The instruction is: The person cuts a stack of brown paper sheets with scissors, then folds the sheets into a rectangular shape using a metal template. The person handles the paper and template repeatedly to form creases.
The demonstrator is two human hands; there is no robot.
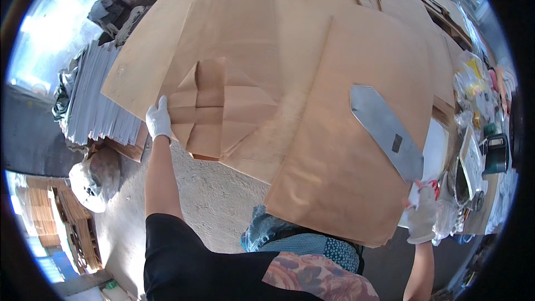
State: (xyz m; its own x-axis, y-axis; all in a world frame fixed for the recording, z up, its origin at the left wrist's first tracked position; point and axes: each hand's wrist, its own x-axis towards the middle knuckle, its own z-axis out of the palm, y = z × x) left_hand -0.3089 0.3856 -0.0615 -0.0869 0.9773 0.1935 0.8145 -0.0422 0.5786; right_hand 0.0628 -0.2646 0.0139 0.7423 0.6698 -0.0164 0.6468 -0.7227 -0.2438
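My left hand (158,118), in a white glove, grips the left edge of a folded brown paper piece (220,108) that lies on a stack of large brown paper sheets (267,28). My right hand (422,214), also gloved in white, holds the handle end of a long flat metal blade (384,129). The blade rests flat on a separate pile of brown sheets (345,150) nearer to me, pointing away to the upper left.
A stack of grey-white sheets (97,95) stands left of the brown paper. Plastic bags, tape and small tools (479,150) crowd the right side. A bare concrete floor (212,195) and wooden pallets (72,217) lie below left.
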